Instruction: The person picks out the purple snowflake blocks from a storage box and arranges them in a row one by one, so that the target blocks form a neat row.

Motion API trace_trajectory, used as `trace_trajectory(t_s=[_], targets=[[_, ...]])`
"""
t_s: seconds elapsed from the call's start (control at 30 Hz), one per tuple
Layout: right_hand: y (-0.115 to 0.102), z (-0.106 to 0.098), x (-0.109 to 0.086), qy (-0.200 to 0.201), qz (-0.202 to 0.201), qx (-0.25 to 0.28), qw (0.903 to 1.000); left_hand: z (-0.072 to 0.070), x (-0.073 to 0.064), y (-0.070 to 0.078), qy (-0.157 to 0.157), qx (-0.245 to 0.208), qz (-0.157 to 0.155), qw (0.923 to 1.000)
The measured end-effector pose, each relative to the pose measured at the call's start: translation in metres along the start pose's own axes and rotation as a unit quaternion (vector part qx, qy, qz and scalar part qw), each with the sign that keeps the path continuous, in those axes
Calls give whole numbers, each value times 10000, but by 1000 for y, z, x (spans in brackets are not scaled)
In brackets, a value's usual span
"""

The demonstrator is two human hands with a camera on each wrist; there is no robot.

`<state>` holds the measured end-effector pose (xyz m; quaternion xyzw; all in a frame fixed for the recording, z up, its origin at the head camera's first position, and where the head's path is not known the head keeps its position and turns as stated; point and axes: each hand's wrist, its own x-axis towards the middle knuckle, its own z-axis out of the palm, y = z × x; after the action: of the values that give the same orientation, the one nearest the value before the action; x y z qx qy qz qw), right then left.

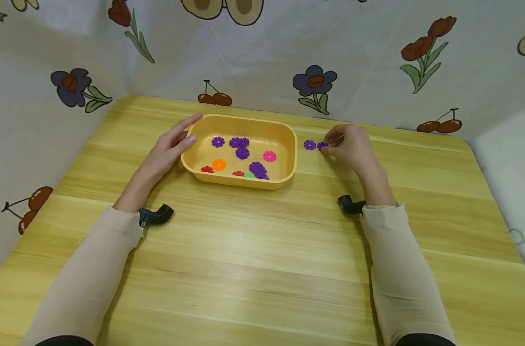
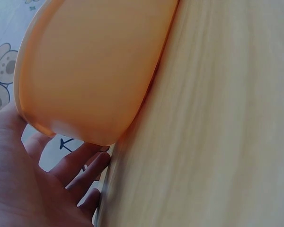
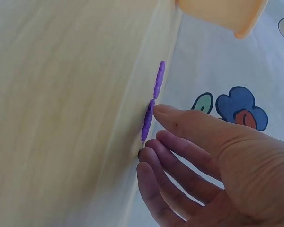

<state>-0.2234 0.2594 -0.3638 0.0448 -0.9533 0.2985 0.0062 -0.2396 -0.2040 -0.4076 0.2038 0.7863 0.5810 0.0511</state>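
A yellow plastic tub (image 1: 238, 184) stands near the table's back edge. My left hand (image 1: 164, 150) holds its left end, thumb over the rim and fingers against the outside; in the left wrist view the hand (image 2: 47, 175) touches the tub's end wall (image 2: 94, 71). Right of the tub, two purple notched discs lie flat, side by side. My right hand (image 1: 350, 146) pinches the right purple disc (image 1: 322, 145) by its edge and partly hides it. The left purple disc (image 1: 309, 145) lies untouched. In the right wrist view the thumb (image 3: 180, 118) meets the nearer disc (image 3: 147, 124).
Inside the tub lie several purple discs (image 1: 242, 153), a pink disc (image 1: 269, 156), an orange disc (image 1: 219, 165), red discs (image 1: 207, 169) and a green piece (image 1: 249, 176), some cut off by the front wall. Behind the wooden table (image 1: 245, 259) hangs a patterned cloth (image 1: 262, 57).
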Motion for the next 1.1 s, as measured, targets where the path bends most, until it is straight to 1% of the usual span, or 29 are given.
trace_trajectory(t_s=[0.1, 0.2, 0.3, 0.37, 0.47, 0.57, 0.7, 0.87, 1.0, 1.1], targets=[[0, 0, 0, 142, -74, 2, 9999, 0, 0, 0, -15, -3, 7, 10000], [-3, 0, -1, 385, -207, -3, 9990, 1, 0, 1, -13, 23, 16, 10000], [-11, -2, -2, 574, -368, 20, 9977, 1, 0, 1, -10, 42, 12, 10000], [-19, -4, -3, 615, -460, 17, 9970, 1, 0, 1, -11, 33, -5, 10000], [-31, -5, -5, 595, -584, 19, 9965, 1, 0, 1, -18, 20, -20, 10000], [-42, -5, -6, 532, -606, 111, 9967, 0, 0, 1, -28, 24, -23, 10000], [-56, -4, -7, 333, -626, 373, 9968, 1, 1, 2, 0, 71, -31, 10000], [-78, 3, -7, 107, -827, 544, 9950, 1, -1, 2, 5, 52, -58, 10000], [-94, 10, -8, 96, -1025, 571, 9930, 1, -1, 3, -3, 73, -52, 10000], [-103, 15, -10, 225, -1222, 376, 9915, 1, 0, 3, 16, 150, -52, 9999]])
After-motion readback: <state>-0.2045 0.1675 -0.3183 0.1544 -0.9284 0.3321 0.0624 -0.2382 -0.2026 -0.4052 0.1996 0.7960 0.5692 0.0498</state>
